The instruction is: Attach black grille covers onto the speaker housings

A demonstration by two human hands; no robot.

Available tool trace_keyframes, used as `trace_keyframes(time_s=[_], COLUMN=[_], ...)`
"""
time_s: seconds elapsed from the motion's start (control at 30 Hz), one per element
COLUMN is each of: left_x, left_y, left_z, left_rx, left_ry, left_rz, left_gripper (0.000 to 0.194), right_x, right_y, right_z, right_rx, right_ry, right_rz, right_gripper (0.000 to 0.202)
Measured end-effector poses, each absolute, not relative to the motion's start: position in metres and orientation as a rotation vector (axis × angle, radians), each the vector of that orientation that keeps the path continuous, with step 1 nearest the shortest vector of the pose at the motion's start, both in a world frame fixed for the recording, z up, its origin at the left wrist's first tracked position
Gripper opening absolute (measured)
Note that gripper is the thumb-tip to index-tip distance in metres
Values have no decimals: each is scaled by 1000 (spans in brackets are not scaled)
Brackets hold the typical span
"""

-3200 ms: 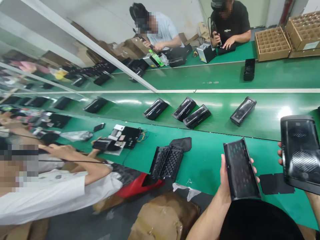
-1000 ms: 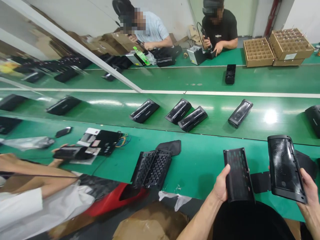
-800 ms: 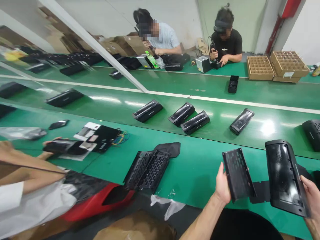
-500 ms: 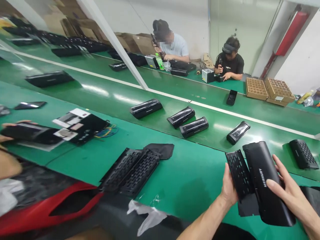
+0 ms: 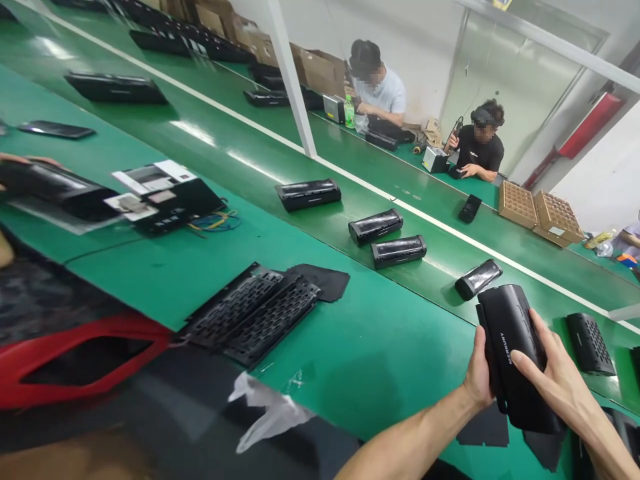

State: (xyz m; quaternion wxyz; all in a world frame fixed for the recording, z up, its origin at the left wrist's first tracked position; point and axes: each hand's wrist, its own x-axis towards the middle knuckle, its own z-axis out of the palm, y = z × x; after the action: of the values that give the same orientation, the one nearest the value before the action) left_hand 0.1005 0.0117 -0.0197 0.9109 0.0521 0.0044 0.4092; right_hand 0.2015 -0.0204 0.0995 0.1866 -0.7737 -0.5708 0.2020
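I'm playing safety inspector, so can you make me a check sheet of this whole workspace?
Surface: green table, beside a green belt bearing black cases
Job's things: lettered black case, dark panel against its side
Clutter: white plastic scrap over the table edge
Grippers: left hand grips the panel, right hand the case
Cables: blue and yellow wires, thin black cord
Surroundings: people beyond the belt

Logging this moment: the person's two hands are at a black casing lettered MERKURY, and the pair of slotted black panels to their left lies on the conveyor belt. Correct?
Not quite: the slotted black panels lie on the near green table, as the head view shows. The rest holds: left hand and right hand are at the MERKURY casing, with the panels to their left.
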Motion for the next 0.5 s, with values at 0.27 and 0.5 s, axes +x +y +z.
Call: trace_keyframes(time_s=[0.27, 0.5], left_x=[110, 119], left_y=[11, 9], left_z=[-24, -29], left_rx=[19, -68], left_ry=[113, 425], left_rz=[855, 866], left_gripper=[94, 80], right_x=[199, 208], right_y=[-24, -11], right_z=[81, 81], right_rx=[-2264, -2309], right_ry=[-1608, -1632], right_rz=[555, 664], right_gripper=[96, 96])
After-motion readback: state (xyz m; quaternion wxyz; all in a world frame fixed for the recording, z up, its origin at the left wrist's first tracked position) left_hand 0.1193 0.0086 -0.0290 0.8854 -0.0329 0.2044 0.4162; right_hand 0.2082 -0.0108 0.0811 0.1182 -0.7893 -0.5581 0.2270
